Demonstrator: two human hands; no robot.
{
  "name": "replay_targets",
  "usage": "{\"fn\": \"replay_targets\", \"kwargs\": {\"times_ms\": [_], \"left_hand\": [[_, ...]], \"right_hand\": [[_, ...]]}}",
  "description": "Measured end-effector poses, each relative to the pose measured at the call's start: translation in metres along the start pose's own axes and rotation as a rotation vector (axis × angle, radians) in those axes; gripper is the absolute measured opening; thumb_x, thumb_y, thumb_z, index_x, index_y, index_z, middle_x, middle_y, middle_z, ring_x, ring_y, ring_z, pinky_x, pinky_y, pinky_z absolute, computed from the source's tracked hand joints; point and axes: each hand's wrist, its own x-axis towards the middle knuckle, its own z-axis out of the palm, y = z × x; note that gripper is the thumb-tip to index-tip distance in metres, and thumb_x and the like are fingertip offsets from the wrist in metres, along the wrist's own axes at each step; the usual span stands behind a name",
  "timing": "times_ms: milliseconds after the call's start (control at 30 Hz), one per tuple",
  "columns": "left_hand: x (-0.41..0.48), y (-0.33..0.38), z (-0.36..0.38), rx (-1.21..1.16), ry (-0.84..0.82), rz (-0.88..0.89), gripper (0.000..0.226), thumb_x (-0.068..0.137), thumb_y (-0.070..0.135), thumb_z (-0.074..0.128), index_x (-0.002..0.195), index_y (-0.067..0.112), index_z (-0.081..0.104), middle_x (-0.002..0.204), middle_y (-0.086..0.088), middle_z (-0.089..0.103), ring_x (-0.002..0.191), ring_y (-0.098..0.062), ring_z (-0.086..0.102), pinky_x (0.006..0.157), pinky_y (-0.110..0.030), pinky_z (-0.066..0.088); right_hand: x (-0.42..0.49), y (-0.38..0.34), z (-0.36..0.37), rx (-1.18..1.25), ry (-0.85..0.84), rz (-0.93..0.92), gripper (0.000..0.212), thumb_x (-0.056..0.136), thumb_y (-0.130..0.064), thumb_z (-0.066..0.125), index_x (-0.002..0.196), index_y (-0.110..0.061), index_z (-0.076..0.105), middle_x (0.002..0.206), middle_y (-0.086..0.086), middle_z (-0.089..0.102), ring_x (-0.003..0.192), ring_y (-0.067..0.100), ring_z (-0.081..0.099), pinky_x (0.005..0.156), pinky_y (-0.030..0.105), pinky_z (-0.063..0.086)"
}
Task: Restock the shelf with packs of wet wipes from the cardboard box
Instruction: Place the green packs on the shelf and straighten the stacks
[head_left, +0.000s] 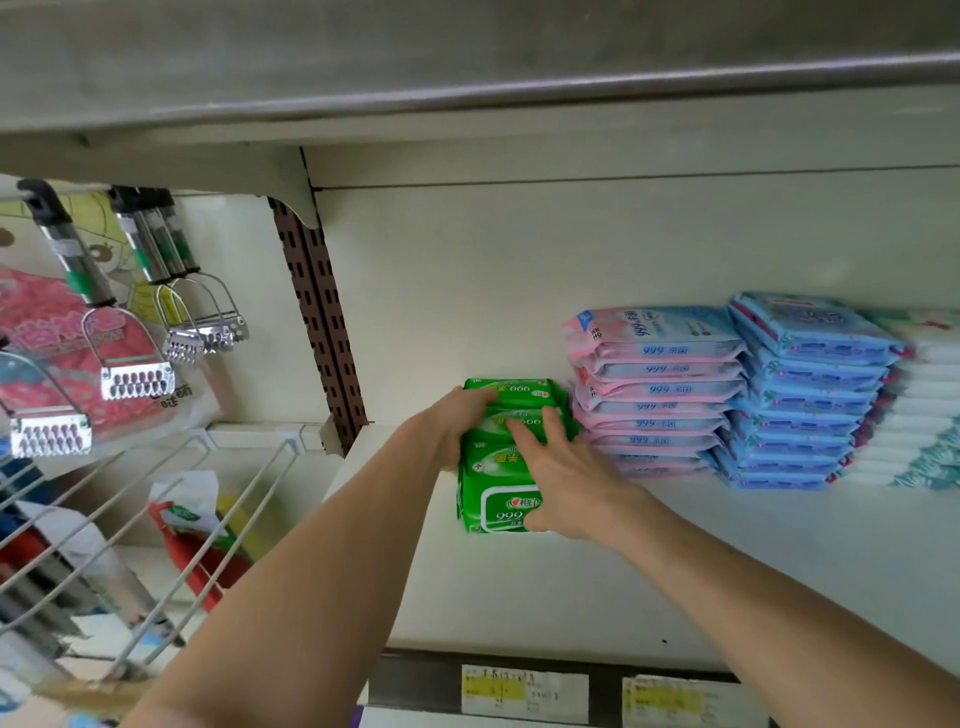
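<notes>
A small stack of green wet-wipe packs stands on the white shelf, near its left end. My left hand grips the stack's left side, fingers curled over the top pack. My right hand lies on the stack's front right with fingers spread over the packs and the thumb at the lowest pack's front edge. The cardboard box is out of view.
Right of the green packs stand a stack of pink-and-blue packs, a blue stack and a white stack. A brown slotted upright bounds the shelf's left. Metal tools hang at left above a wire basket. Price labels line the shelf edge.
</notes>
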Motion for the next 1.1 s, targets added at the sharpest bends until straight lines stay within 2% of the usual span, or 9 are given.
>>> {"fn": "replay_targets", "kwargs": {"times_ms": [133,300,467,600,667,733,833,1000,1100], "left_hand": [[0.007,-0.008,-0.013,-0.113,0.077,0.074,0.061,0.1,0.052,0.031,0.142,0.009,0.04,0.148,-0.012,0.041,0.136,-0.026,0.039,0.112,-0.04,0.027],[0.013,-0.013,0.002,-0.286,-0.078,0.022,0.075,0.094,0.067,0.024,0.115,0.008,0.066,0.106,-0.02,0.07,0.097,-0.033,0.068,0.085,-0.039,0.053],[0.007,-0.028,-0.014,-0.258,0.016,0.128,0.066,0.098,0.061,0.023,0.145,0.017,0.035,0.146,0.001,0.041,0.138,-0.022,0.037,0.109,-0.038,0.029],[-0.007,-0.041,0.004,-0.329,-0.074,0.099,0.063,0.099,0.059,0.024,0.114,0.013,0.064,0.103,-0.011,0.072,0.087,-0.026,0.069,0.076,-0.036,0.053],[-0.013,-0.04,0.008,-0.318,-0.056,0.081,0.064,0.098,0.06,0.023,0.109,0.013,0.067,0.092,-0.012,0.074,0.08,-0.026,0.071,0.069,-0.033,0.054],[-0.023,-0.035,0.003,-0.251,-0.054,0.135,0.061,0.099,0.058,0.022,0.11,0.016,0.064,0.102,-0.009,0.071,0.091,-0.022,0.069,0.079,-0.033,0.052],[-0.024,-0.033,-0.001,-0.15,0.075,0.221,0.054,0.101,0.053,0.025,0.143,0.021,0.039,0.147,-0.004,0.042,0.131,-0.021,0.045,0.107,-0.04,0.034],[-0.024,-0.04,0.012,-0.07,0.06,0.22,0.042,0.102,0.029,0.039,0.143,0.019,0.032,0.117,-0.01,0.061,0.086,-0.023,0.067,0.064,-0.033,0.056],[-0.023,-0.023,0.005,0.163,0.181,0.314,0.062,0.099,0.031,0.048,0.151,0.021,0.015,0.141,-0.007,0.044,0.113,-0.025,0.058,0.083,-0.035,0.052]], "right_hand": [[-0.001,0.002,0.002,0.055,-0.014,0.01,0.105,0.081,-0.031,0.073,0.152,-0.026,-0.005,0.156,0.018,-0.01,0.133,0.043,0.029,0.107,0.047,0.034],[0.001,0.002,0.003,0.051,-0.033,0.037,0.106,0.082,-0.032,0.072,0.152,-0.025,-0.008,0.156,0.018,-0.013,0.134,0.043,0.026,0.109,0.048,0.032],[0.001,0.004,0.004,0.06,-0.027,0.024,0.106,0.081,-0.032,0.072,0.152,-0.025,-0.007,0.155,0.018,-0.01,0.132,0.042,0.03,0.109,0.047,0.03],[0.003,0.004,0.001,0.071,-0.033,0.042,0.107,0.079,-0.029,0.074,0.152,-0.026,-0.005,0.155,0.017,-0.009,0.131,0.04,0.031,0.107,0.046,0.033],[0.003,0.004,0.0,0.073,-0.035,0.046,0.108,0.079,-0.029,0.075,0.152,-0.026,-0.005,0.155,0.015,-0.008,0.132,0.04,0.031,0.107,0.047,0.034],[0.002,0.005,0.001,0.073,-0.035,0.04,0.109,0.078,-0.029,0.076,0.151,-0.026,-0.005,0.155,0.015,-0.008,0.133,0.04,0.029,0.108,0.047,0.034],[0.0,0.005,0.0,0.057,-0.027,0.03,0.108,0.078,-0.028,0.076,0.152,-0.025,-0.004,0.155,0.017,-0.006,0.132,0.041,0.031,0.107,0.047,0.034],[-0.002,0.0,-0.004,-0.005,-0.043,0.054,0.11,0.078,-0.03,0.076,0.152,-0.022,-0.005,0.154,0.018,-0.002,0.129,0.04,0.036,0.102,0.046,0.039],[-0.01,0.005,-0.012,-0.018,-0.04,0.032,0.108,0.077,-0.034,0.075,0.152,-0.022,-0.002,0.152,0.016,0.009,0.13,0.037,0.036,0.099,0.045,0.041]]}}
